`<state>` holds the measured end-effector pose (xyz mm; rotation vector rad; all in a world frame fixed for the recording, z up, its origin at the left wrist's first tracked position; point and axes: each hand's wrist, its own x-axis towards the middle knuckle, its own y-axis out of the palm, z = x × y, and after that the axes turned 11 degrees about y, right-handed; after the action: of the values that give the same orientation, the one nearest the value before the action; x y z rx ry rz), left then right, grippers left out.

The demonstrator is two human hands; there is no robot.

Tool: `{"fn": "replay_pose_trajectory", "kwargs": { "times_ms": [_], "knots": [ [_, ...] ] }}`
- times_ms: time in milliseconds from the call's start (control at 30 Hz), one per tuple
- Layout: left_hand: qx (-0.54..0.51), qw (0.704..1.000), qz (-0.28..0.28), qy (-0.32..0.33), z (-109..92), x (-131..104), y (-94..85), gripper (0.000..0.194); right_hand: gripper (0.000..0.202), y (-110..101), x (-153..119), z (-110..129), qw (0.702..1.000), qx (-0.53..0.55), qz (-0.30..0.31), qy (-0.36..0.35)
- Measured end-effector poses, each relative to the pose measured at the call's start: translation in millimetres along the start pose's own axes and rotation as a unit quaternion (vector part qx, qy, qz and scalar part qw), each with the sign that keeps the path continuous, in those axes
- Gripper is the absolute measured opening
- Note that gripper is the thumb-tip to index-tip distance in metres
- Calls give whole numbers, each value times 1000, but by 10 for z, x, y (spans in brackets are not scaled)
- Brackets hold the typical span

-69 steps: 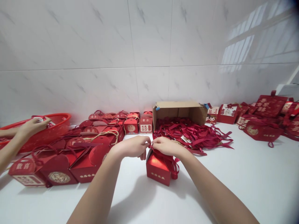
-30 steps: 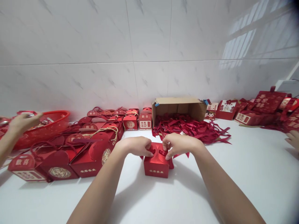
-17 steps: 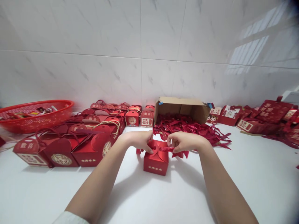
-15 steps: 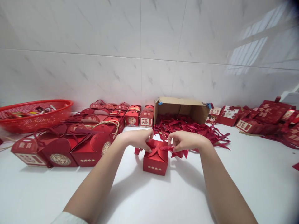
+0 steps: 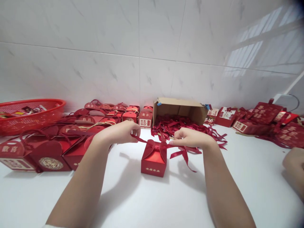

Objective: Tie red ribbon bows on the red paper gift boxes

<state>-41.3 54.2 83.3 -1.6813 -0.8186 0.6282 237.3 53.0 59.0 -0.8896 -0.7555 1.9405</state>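
A small red gift box [image 5: 154,162] with gold lettering stands upright on the white table, its curved top flaps folded together. A dark red ribbon [image 5: 140,138] passes through the top of the box and stretches out to both sides. My left hand [image 5: 125,131], left of the box, is closed in a pinch on one end. On the other side my right hand [image 5: 187,137] pinches the ribbon close to the box, and a loose tail hangs below the fingers. Neither hand appears to touch the box itself.
Behind the box, a cardboard carton [image 5: 180,103] on its side spills red ribbons [image 5: 177,125]. Several finished-looking red boxes [image 5: 51,158] fill the left, before a red plastic basket [image 5: 33,118]. More red boxes and bags [image 5: 263,114] line the right. Another person's arm [image 5: 295,169] shows at the right edge.
My left hand has moved left, away from the box, drawing the ribbon out taut. My right hand stays on its side, still pinching. Another person's arm has come in at the right edge.
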Motion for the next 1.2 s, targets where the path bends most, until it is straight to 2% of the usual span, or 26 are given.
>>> {"fn": "replay_pose_trajectory", "kwargs": {
  "times_ms": [67,167,267,433,633,733,900,1033,1200],
  "knots": [
    [21,1000,-15,0,-38,-31,-20,8,51,-14,-16,3,1000,21,3,-9],
    [35,999,-28,-1,-80,-55,-27,8,52,-40,-48,5,998,41,41,-14],
    [42,998,-47,-5,-96,-63,-24,9,49,-61,-91,0,995,66,63,-47],
    [56,991,-121,-6,-90,-75,-34,10,43,-66,-140,-5,979,147,98,-97],
    [69,966,-239,64,-90,-67,-43,19,51,-48,-110,27,980,184,11,-75],
    [38,965,-247,74,-97,-77,-45,21,48,-34,-116,45,976,212,-5,-55],
    [10,963,-255,83,-140,-106,-75,23,29,-23,-115,41,958,279,-13,-62],
    [-3,955,-275,116,-176,-105,-94,26,33,-11,-63,39,958,274,-75,-46],
    [-10,932,-342,120,-181,-112,-88,25,28,-11,-17,48,934,325,-125,-85]
  ]
}}
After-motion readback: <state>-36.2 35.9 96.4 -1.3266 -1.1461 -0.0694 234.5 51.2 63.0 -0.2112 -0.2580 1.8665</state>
